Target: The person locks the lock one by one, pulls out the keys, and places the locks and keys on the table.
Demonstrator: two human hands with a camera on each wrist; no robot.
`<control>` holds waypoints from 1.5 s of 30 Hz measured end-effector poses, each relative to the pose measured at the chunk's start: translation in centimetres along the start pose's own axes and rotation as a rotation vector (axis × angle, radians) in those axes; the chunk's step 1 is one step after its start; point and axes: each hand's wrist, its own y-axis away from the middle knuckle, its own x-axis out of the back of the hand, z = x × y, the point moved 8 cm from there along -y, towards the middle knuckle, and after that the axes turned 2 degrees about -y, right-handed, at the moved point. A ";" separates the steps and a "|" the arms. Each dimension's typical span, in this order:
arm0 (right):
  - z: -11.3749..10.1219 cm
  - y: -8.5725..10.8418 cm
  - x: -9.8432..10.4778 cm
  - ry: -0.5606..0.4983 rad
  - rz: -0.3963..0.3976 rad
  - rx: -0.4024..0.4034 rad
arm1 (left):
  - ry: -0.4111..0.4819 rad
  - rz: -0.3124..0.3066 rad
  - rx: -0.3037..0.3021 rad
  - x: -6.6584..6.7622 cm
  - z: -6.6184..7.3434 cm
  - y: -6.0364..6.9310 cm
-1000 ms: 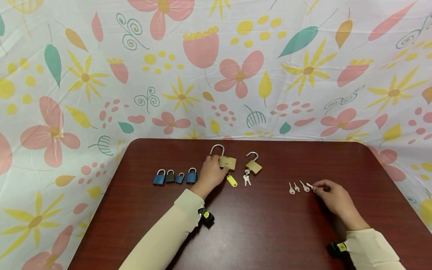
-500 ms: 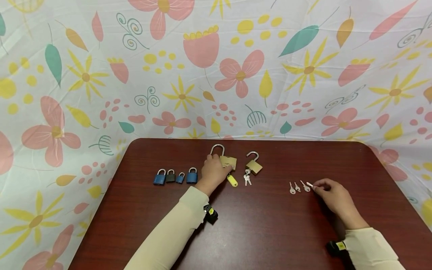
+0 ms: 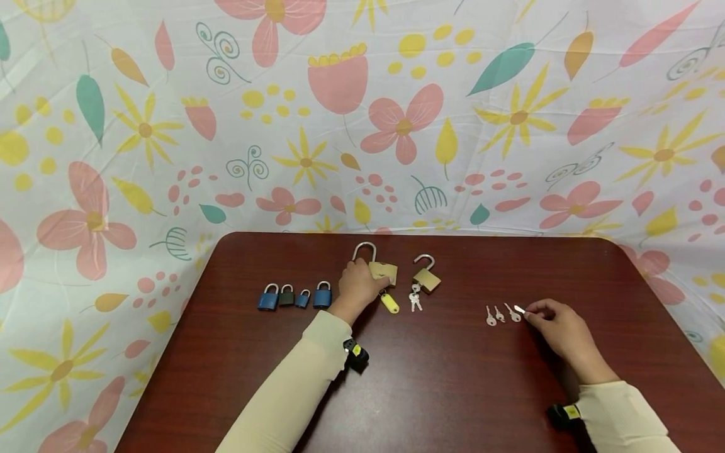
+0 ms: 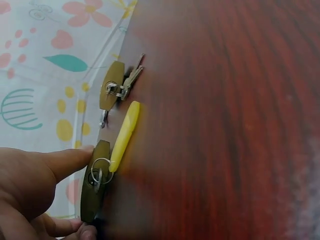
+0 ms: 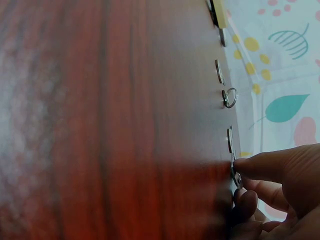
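"Key (image 3: 519, 309), silver-coloured, quantity 1. Where are you seeing it?"

"Right end of a row of 4, over the right half of the table (image 3: 430, 390). From my remote station I'm finding it at the fingertips of the right hand (image 3: 561, 330), just to that hand's left."

"Long axis?"

"Slanting: the exposed end is pointing left and slightly away, the other end is disappearing between the fingers. The nearest loose key (image 3: 514, 315) is lying just beside it at a steeper angle; I'm not able to tell whether the 2 are touching. A middle key (image 3: 499, 314) with a small ring and an outer key (image 3: 491, 319) are lying farther left. I'm judging that difference in slant to be what any next placing is turning on."

"Nearer hand?"

"The right. The left hand (image 3: 358, 288) is resting well apart, to the left and slightly farther from me."

"Condition of hands?"

"Right: nearly closed, thumb and finger pinching the key. Left: spreading wider, thumb and fingers gripping opposite ends of the large brass padlock (image 3: 384, 272), whose yellow tag (image 3: 389, 303) is lying on the near side."

"Appearance of the key?"

"Narrow, pale, bright along its exposed length. The fingers are covering part of it, and I'm not making out any teeth. Whether it's touching the tabletop, I'm not able to tell."
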 end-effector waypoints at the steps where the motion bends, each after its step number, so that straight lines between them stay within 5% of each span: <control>1: 0.0 0.0 0.0 0.000 0.001 0.001 | 0.004 -0.011 0.006 0.0 0.0 0.0; 14: 0.1 0.0 0.0 -0.017 -0.014 -0.033 | 0.014 -0.063 0.038 -0.2 -0.1 -0.1; 32: 0.8 0.5 0.8 -0.079 -0.040 -0.125 | 0.207 -0.074 0.068 -0.5 -1.1 0.7; 45: -2.5 0.9 1.6 -0.106 0.018 -0.030 | 0.364 -0.106 0.045 -0.5 -2.0 1.1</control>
